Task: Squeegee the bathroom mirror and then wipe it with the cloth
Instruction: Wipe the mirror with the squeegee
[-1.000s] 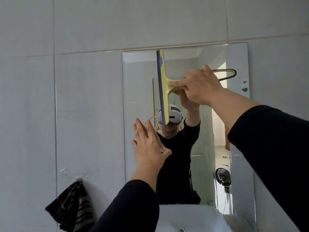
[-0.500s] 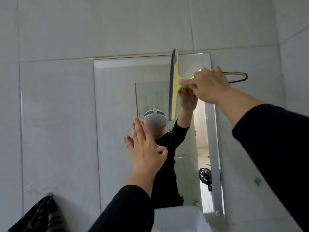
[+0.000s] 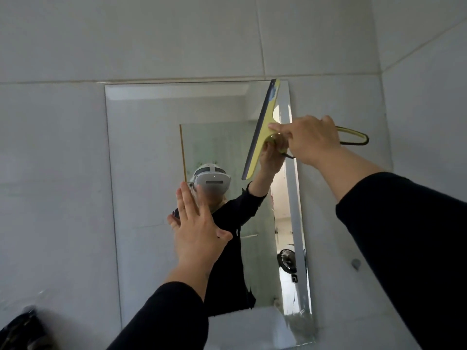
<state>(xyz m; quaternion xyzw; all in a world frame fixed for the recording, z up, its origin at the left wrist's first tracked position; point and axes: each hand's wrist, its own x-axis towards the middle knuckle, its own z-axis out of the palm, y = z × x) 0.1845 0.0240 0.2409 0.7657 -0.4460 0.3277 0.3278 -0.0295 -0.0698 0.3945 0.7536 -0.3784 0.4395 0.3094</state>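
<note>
Black-sleeved left hand [image 3: 195,223] flat, fingers spread, near mirror [image 3: 141,198]; right hand [image 3: 312,140] fingers pinched on yellow squeegee [image 3: 262,127], blade tilted at top right corner: squeegee step, next likely an even pull across.

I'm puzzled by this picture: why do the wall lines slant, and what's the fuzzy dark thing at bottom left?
Head view: the wide-angle lens bends and tilts the tile seams and the mirror edges; the dark cloth at the lower left corner is smeared by motion blur; bright daylight washes out the mirror's right strip.
</note>
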